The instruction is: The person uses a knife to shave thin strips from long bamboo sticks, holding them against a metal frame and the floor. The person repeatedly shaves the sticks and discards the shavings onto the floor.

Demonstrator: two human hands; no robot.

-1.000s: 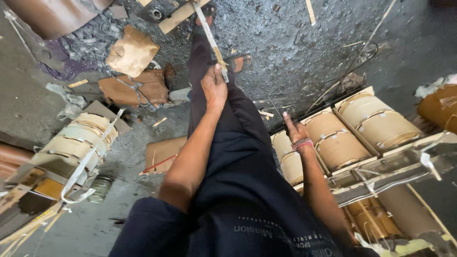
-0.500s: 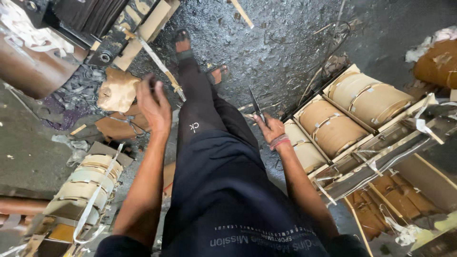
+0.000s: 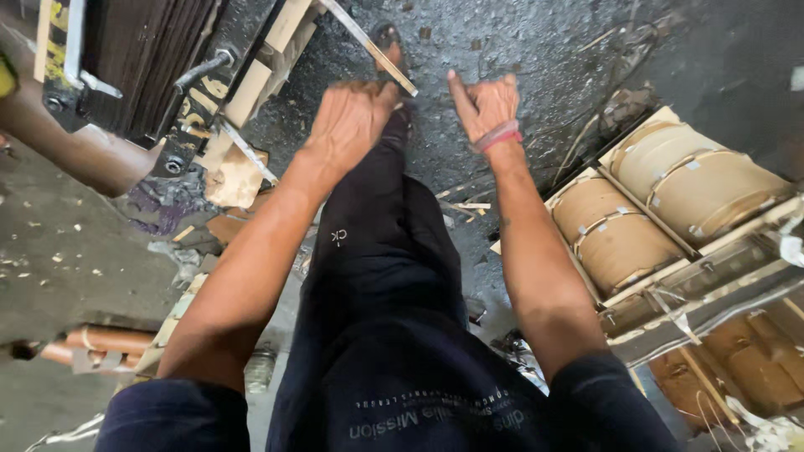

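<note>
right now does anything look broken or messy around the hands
Yes. The floor is littered with splinters and torn brown scraps, beside a machine part lying at an angle on the left. The left hand grips a thin strip. The right hand holds nothing visible. The wrapped coils on the right look intact.

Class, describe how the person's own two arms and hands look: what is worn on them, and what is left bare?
Both forearms are bare below short dark navy sleeves. The right hand has a pink band around its wrist. The left hand wears nothing visible: no glove, ring or watch.
</note>
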